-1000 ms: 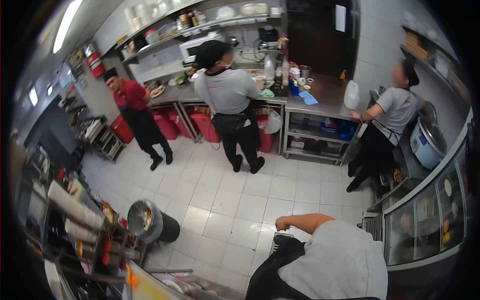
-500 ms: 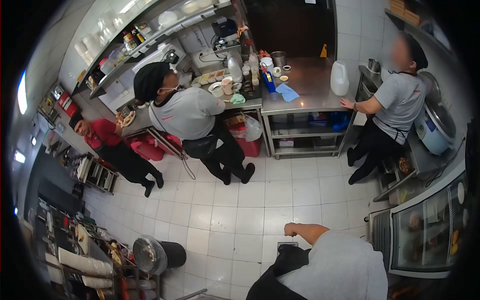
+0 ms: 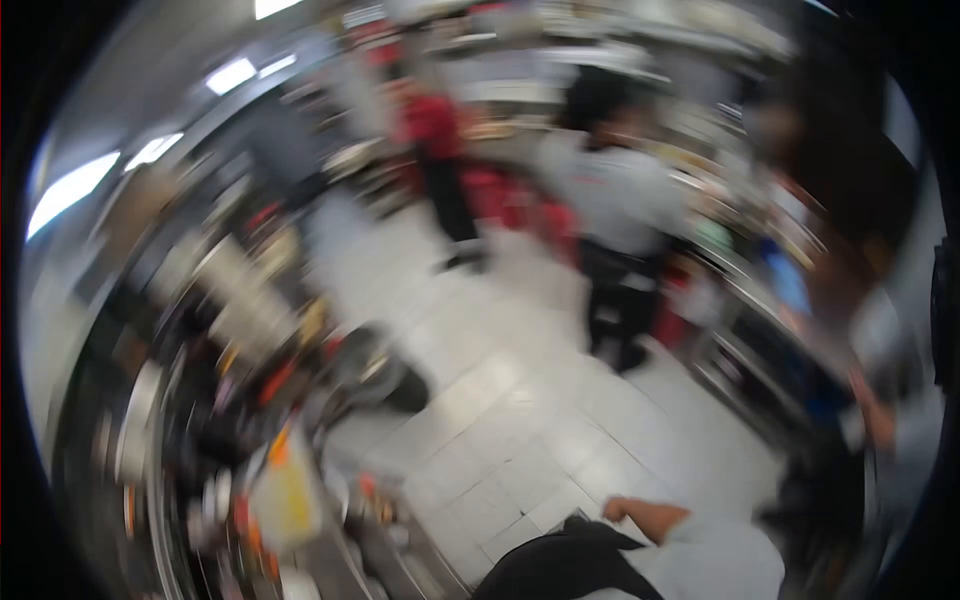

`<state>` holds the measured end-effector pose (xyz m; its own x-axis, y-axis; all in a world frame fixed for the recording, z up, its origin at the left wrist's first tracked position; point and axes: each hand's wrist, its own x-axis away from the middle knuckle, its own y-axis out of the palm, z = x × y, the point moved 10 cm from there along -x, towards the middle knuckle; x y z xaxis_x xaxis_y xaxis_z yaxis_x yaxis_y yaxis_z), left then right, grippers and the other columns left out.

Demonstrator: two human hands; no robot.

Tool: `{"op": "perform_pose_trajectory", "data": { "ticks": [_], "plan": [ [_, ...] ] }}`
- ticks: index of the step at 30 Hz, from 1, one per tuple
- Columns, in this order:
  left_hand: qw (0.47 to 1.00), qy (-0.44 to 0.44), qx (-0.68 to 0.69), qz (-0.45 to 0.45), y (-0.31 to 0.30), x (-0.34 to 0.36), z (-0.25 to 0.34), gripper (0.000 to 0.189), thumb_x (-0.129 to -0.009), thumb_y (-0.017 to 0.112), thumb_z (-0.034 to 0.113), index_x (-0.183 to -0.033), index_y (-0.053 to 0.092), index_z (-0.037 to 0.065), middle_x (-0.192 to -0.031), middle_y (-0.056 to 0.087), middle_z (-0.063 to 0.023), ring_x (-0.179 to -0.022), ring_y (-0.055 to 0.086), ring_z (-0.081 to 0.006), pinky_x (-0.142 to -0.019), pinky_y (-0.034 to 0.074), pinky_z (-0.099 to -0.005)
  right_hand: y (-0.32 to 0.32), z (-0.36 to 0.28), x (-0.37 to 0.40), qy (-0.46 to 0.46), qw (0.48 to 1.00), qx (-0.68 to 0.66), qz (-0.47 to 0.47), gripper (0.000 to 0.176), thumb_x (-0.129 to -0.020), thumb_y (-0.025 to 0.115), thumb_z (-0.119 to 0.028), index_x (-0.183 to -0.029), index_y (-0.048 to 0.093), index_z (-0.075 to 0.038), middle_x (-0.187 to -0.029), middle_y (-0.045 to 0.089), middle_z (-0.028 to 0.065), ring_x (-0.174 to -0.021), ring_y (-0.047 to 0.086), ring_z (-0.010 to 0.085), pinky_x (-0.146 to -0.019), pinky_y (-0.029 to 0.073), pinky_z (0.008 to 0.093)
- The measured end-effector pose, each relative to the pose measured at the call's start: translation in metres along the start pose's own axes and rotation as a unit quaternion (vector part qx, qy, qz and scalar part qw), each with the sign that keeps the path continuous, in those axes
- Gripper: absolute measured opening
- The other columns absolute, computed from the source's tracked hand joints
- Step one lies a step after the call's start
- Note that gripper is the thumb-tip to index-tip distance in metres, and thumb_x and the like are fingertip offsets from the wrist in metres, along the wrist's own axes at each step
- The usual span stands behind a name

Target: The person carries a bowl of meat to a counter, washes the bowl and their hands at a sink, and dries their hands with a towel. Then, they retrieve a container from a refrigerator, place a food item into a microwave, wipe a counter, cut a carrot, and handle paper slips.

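My right hand (image 3: pixel 616 509) is at the bottom of the view, in front of my body, with the forearm bent across from a grey sleeve (image 3: pixel 720 560). Its fingers look curled into a loose fist, and nothing shows in them. Below and to its left is the black cloth of my apron (image 3: pixel 565 565). Behind the hand lies the pale tiled floor (image 3: pixel 540 440); the hand touches no object that I can see. My left hand is out of sight.
Motion blurs the kitchen. A person in grey (image 3: pixel 620 195) stands at the back counter, another in red (image 3: pixel 432 125) farther left. At the right edge shows a person's hand (image 3: pixel 878 415). A dark bin (image 3: pixel 400 385) stands left of the floor's middle, beside crowded shelving (image 3: pixel 250 310).
My view has swung left, so the people, counter and bin have shifted right across the picture. More of the left shelving shows. My right hand stays bent in front of me.
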<state>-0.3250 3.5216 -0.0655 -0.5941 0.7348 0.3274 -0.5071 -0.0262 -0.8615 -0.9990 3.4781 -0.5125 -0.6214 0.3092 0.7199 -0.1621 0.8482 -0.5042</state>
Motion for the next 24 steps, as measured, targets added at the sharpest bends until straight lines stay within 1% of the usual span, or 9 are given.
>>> {"op": "perform_pose_trajectory", "data": {
  "ticks": [2, 3, 7, 12, 15, 17, 19, 20, 24],
  "plan": [
    [0.997, -0.050, 0.032, 0.038, 0.001, 0.032, -0.094, 0.069, -0.087, 0.065, 0.041, -0.132, 0.049, -0.009, -0.135, 0.051, -0.0274, -0.125, 0.051, -0.0372, -0.105, 0.041, -0.0437, -0.051, -0.039, 0.081, -0.108, 0.991, 0.083, 0.000, 0.059, -0.076, 0.062, -0.005, -0.134, 0.053, -0.007, -0.102, 0.071, 0.0127, -0.095, 0.066, 0.0254, -0.074, 0.055, 0.0419],
    [0.981, -0.079, 0.141, 0.110, -0.006, 0.051, -0.082, 0.065, -0.083, 0.072, 0.028, -0.136, 0.048, -0.002, -0.143, 0.045, -0.0208, -0.126, 0.050, -0.0308, -0.103, 0.042, -0.0430, -0.070, -0.033, 0.080, -0.073, 0.997, 0.031, -0.011, 0.057, -0.076, 0.062, -0.006, -0.133, 0.054, -0.006, -0.102, 0.071, 0.0126, -0.095, 0.066, 0.0252, -0.074, 0.055, 0.0417],
    [0.893, 0.004, 0.151, 0.424, -0.035, 0.139, -0.041, 0.047, -0.081, 0.069, 0.017, -0.126, 0.059, 0.005, -0.144, 0.042, -0.0211, -0.135, 0.037, -0.0390, -0.111, 0.033, -0.0456, -0.159, -0.051, 0.076, 0.131, 0.944, -0.303, 0.003, 0.052, -0.079, 0.061, -0.008, -0.130, 0.055, -0.005, -0.102, 0.071, 0.0121, -0.094, 0.066, 0.0242, -0.074, 0.055, 0.0410],
    [0.697, -0.073, 0.114, 0.705, -0.135, 0.437, -0.019, 0.038, -0.080, 0.064, 0.003, -0.117, 0.059, -0.001, -0.126, 0.054, -0.0180, -0.119, 0.049, -0.0363, -0.102, 0.039, -0.0437, -0.229, -0.179, 0.010, 0.051, 0.982, -0.176, -0.054, 0.046, -0.082, 0.059, -0.010, -0.127, 0.056, -0.002, -0.102, 0.070, 0.0115, -0.093, 0.066, 0.0230, -0.075, 0.055, 0.0400],
    [0.482, -0.247, -0.246, 0.804, -0.198, 0.718, 0.020, 0.031, -0.081, 0.061, -0.001, -0.112, 0.060, -0.004, -0.114, 0.057, -0.0163, -0.114, 0.051, -0.0341, -0.098, 0.040, -0.0474, -0.231, -0.270, -0.024, -0.009, 0.991, -0.073, -0.113, 0.043, -0.083, 0.059, -0.012, -0.125, 0.057, -0.001, -0.102, 0.070, 0.0111, -0.092, 0.066, 0.0223, -0.075, 0.054, 0.0395],
    [0.208, -0.377, -0.413, 0.802, -0.191, 0.848, 0.078, 0.027, -0.085, 0.058, -0.002, -0.111, 0.060, -0.004, -0.115, 0.055, -0.0178, -0.110, 0.052, -0.0332, -0.098, 0.039, -0.0477, -0.222, -0.329, -0.041, -0.047, 0.988, -0.009, -0.149, 0.041, -0.084, 0.058, -0.013, -0.123, 0.058, 0.000, -0.102, 0.070, 0.0108, -0.092, 0.066, 0.0218, -0.076, 0.054, 0.0391],
    [0.060, -0.415, -0.479, 0.771, -0.181, 0.930, 0.114, 0.028, -0.086, 0.067, 0.011, -0.112, 0.061, 0.000, -0.105, 0.058, -0.0139, -0.097, 0.055, -0.0328, -0.091, 0.043, -0.0435, -0.206, -0.384, -0.051, -0.083, 0.979, 0.047, -0.183, 0.039, -0.086, 0.058, -0.014, -0.122, 0.058, 0.001, -0.102, 0.070, 0.0106, -0.091, 0.067, 0.0213, -0.076, 0.054, 0.0387],
    [0.045, -0.419, -0.490, 0.763, -0.177, 0.960, 0.110, 0.028, -0.086, 0.067, 0.011, -0.112, 0.061, 0.000, -0.105, 0.058, -0.0139, -0.097, 0.055, -0.0328, -0.091, 0.043, -0.0435, -0.196, -0.408, -0.054, -0.100, 0.973, 0.070, -0.196, 0.038, -0.086, 0.057, -0.014, -0.121, 0.059, 0.001, -0.102, 0.070, 0.0105, -0.091, 0.067, 0.0211, -0.076, 0.054, 0.0385],
    [0.187, -0.521, -0.325, 0.766, -0.186, 1.053, 0.008, 0.036, -0.083, 0.071, 0.017, -0.112, 0.057, 0.000, -0.097, 0.058, -0.0180, -0.087, 0.059, -0.0366, -0.077, 0.048, -0.0437, -0.155, -0.487, -0.058, -0.164, 0.939, 0.167, -0.253, 0.036, -0.089, 0.056, -0.017, -0.118, 0.060, 0.003, -0.102, 0.070, 0.0099, -0.090, 0.067, 0.0201, -0.077, 0.054, 0.0378]
  ]
}}
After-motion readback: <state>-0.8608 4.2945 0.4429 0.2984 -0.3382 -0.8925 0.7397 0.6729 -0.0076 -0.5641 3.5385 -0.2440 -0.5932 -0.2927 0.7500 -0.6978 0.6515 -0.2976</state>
